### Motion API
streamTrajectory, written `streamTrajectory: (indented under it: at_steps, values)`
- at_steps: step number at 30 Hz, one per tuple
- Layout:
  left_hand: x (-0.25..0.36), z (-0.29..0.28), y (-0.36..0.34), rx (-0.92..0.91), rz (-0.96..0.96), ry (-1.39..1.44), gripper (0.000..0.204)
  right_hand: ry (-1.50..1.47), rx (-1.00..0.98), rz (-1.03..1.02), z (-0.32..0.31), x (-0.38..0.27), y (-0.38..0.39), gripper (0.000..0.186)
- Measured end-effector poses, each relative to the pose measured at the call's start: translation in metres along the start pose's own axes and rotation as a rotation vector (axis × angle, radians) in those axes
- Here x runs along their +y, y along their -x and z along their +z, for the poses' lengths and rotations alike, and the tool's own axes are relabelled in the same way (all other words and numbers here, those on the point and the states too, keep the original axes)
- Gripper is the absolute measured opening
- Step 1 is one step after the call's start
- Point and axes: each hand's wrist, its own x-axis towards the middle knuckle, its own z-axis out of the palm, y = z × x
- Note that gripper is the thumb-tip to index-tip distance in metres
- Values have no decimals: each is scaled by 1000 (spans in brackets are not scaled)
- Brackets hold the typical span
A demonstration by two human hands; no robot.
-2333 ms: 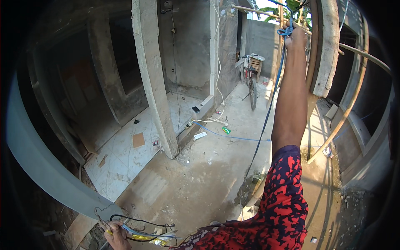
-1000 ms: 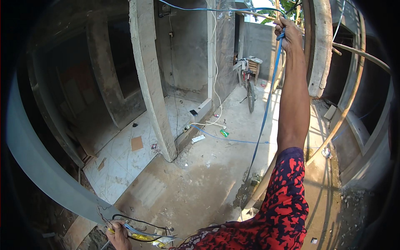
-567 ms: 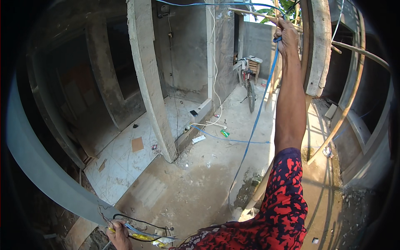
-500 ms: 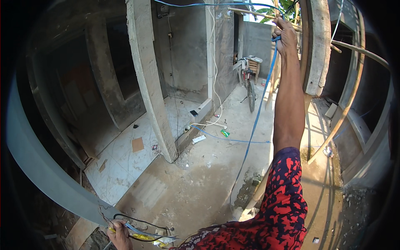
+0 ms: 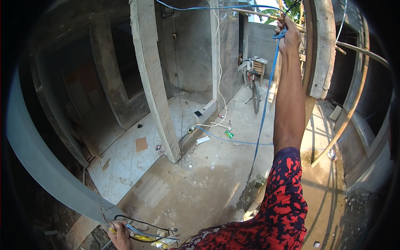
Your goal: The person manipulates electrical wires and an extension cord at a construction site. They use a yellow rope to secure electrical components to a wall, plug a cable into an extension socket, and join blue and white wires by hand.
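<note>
My right hand (image 5: 289, 36) is raised at the upper right beside a wooden post. Its fingers are closed round a flat blue cord (image 5: 266, 98), which loops at the palm and hangs down towards the ground. Another length of blue cord (image 5: 225, 7) runs left from that hand along the top of the view. Low on the left, my left hand (image 5: 120, 236) is closed on a bundle of thin wires (image 5: 105, 213). A black cable (image 5: 141, 221) and a yellow item (image 5: 143, 238) lie against it; what the yellow item is, I cannot tell.
A rough wooden post (image 5: 323, 54) stands by my right hand, with bamboo poles (image 5: 354, 104) farther right. A concrete column (image 5: 155, 87) rises left of centre. Farther back are a bicycle (image 5: 255, 89), a white cable (image 5: 223, 98) and a phone (image 5: 198, 113) on a ledge.
The view has shifted slightly, so the background sits a little farther right and lower. My right hand has turned a little, showing more of the blue loop. My left hand keeps its hold.
</note>
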Motion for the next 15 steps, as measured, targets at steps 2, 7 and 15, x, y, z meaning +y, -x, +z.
streamTrajectory:
  at_steps: [2,7,15]
  values:
    - [-1,2,0,5,0,0,34,-20,-40,9,-11,1,-10,24]
    - [-2,6,1,-1,-15,26,33,20,-111,115,-24,-5,-25,24]
    - [-2,22,-2,-22,-18,16,32,551,4,-46,-28,-16,-35,20]
